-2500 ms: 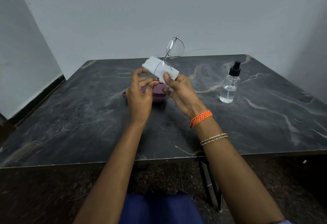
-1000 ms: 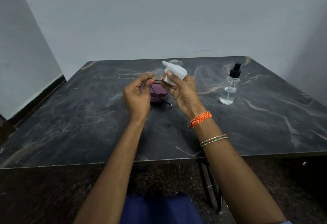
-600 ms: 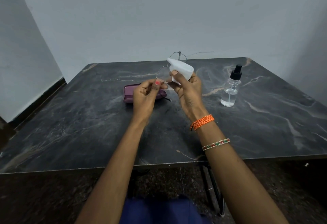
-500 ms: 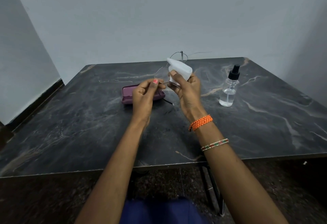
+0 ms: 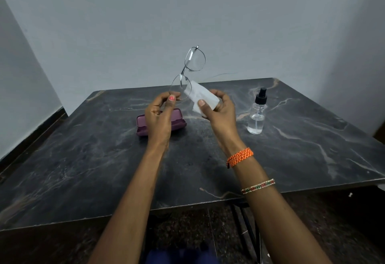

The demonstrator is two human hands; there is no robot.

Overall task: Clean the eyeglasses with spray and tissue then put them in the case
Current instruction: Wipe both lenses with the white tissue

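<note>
My left hand (image 5: 159,117) pinches the lower rim of thin metal-framed eyeglasses (image 5: 188,71), which stand tilted upward above the table, one lens over the other. My right hand (image 5: 218,113) holds a folded white tissue (image 5: 203,98) just right of the lower lens, its edge behind the lens. A purple glasses case (image 5: 179,120) lies shut on the dark marble table (image 5: 83,159), partly hidden behind my left hand. A clear spray bottle (image 5: 257,114) with a black nozzle stands upright to the right of my right hand.
A grey wall rises behind the table and another runs along the left. The table's front edge is near my forearms, with metal legs and a speckled floor below it.
The glasses have been raised and turned upright, now one lens above the other. The tissue has come off the lens and sits beside it. Both hands lifted slightly.
</note>
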